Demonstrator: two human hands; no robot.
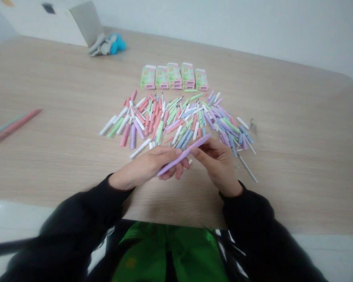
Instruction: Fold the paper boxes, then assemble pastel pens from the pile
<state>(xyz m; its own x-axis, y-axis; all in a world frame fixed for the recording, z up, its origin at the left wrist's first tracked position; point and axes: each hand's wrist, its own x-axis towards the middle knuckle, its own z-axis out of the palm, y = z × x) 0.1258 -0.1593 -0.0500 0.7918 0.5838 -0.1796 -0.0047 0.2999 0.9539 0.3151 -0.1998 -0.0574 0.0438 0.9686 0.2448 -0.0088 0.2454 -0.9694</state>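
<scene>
A purple pen (184, 154) is held between my two hands, slanting up to the right over the table near me. My left hand (157, 161) grips its lower half, thumb on top and fingers beneath. Closer to the upper end, my right hand (219, 161) pinches it between thumb and fingers. Just beyond the hands spreads a loose heap of pen parts (155, 119) in white, red, green, blue and purple, caps and barrels with thin refills among them. One thin refill (247, 168) lies apart, right of my right hand.
Several small green-and-pink boxes (174, 74) stand in a row behind the heap. Grey and blue gloves (107, 45) lie at the back left by a pale upright panel (86, 22). At the far left rest a red pen (16, 127) and a green pen (7, 124) on the wooden table (306, 156).
</scene>
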